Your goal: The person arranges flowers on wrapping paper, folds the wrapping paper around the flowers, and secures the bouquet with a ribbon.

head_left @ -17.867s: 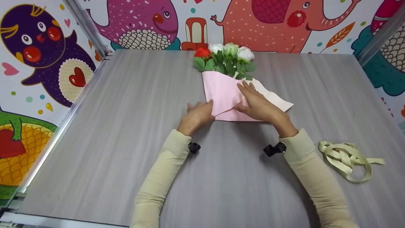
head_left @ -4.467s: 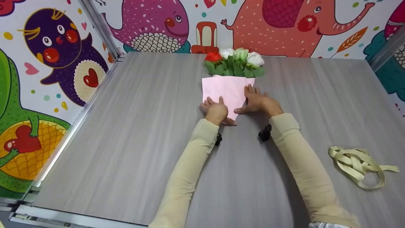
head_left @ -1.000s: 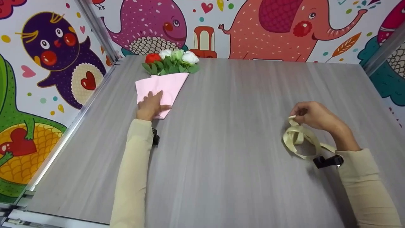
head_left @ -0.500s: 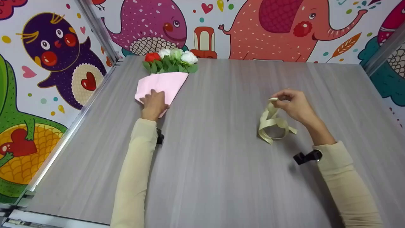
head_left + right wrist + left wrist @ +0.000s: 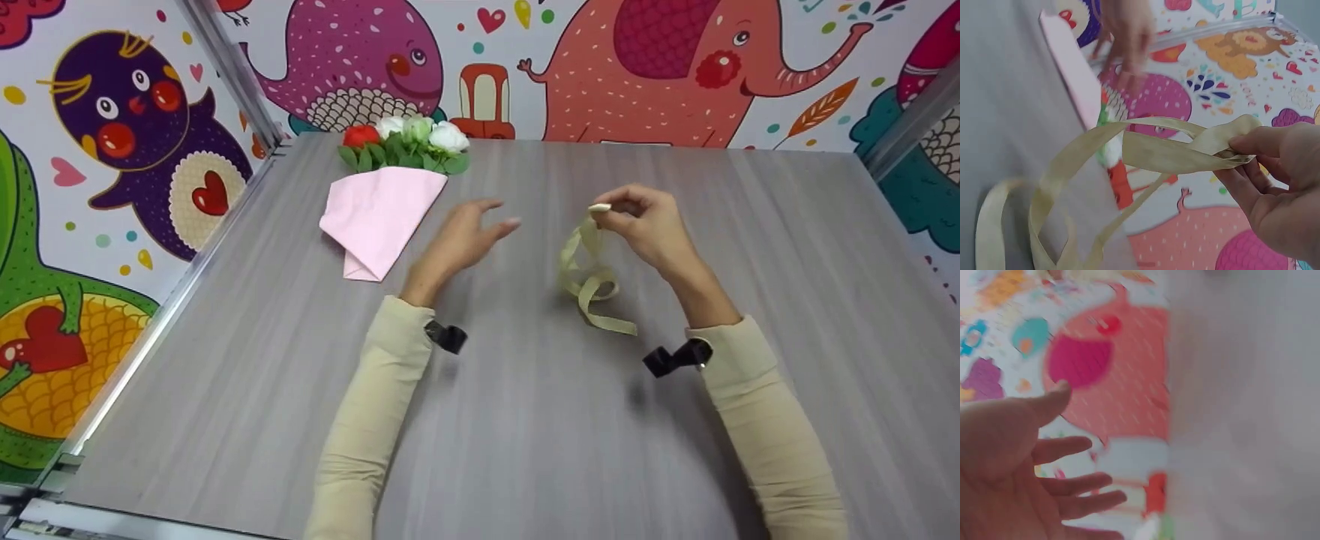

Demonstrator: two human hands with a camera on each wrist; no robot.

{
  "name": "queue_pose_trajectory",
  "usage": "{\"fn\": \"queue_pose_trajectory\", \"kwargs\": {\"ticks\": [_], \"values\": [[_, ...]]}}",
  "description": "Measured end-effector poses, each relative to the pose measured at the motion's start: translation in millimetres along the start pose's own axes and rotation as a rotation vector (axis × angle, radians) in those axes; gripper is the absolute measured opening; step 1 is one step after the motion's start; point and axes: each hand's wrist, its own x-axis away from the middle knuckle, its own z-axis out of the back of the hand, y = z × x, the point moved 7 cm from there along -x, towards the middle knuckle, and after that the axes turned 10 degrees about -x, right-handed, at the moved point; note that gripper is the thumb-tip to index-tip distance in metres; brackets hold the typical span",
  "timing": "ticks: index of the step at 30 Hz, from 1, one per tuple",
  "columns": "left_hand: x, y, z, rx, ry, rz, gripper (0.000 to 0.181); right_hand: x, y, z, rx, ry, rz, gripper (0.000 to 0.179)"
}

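My right hand pinches a pale yellow-green ribbon between thumb and fingers. Its loops hang down over the table, and in the right wrist view the ribbon fans out from the fingertips. My left hand is in the air between the bouquet and the ribbon, holding nothing. Spread fingers show in the left wrist view. The bouquet lies at the left back, wrapped in pink paper folded to a narrow lower end. Red, white and pale green flowers with green leaves stick out of its top.
The grey wood-grain table stretches out around both hands. Walls with cartoon animals stand behind it and at the sides. A metal rail runs along the left edge.
The right hand has carried the ribbon leftward from the table's right side. The left hand has let go of the pink-wrapped bouquet and moved right. Earlier, both hands pressed the paper at the centre.
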Motion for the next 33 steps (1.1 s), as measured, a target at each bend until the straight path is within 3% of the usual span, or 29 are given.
{"fn": "queue_pose_trajectory", "kwargs": {"ticks": [4, 7, 10, 13, 18, 20, 27, 33], "values": [[7.5, 42.7, -7.0, 0.154, -0.055, -0.108, 0.061, -2.1, -6, -11, -0.071, 0.009, 0.035, 0.020], [9.5, 58.3, -11.0, 0.205, -0.070, -0.153, 0.053, -2.5, -7, -15, -0.134, 0.014, 0.042, 0.018], [9.6, 60.1, -13.8, 0.245, -0.043, -0.179, 0.037, -2.8, -5, -15, -0.174, 0.018, 0.035, 0.014], [8.4, 53.0, -14.5, 0.289, 0.018, -0.179, 0.026, -3.7, -3, -12, -0.243, 0.023, 0.009, 0.012], [4.6, 44.2, -13.1, 0.398, 0.085, -0.170, 0.025, -5.5, -1, -5, -0.374, 0.044, -0.022, 0.009], [4.3, 45.2, -13.5, 0.423, 0.082, -0.181, 0.027, -5.8, -2, -5, -0.398, 0.040, -0.028, 0.009], [7.3, 64.0, -24.3, 0.411, -0.023, -0.279, 0.052, -3.0, -4, -15, -0.396, -0.031, -0.052, 0.010], [6.3, 63.8, -21.1, 0.531, 0.032, -0.281, 0.032, -0.6, -2, -25, -0.356, -0.102, -0.065, 0.008]]}}
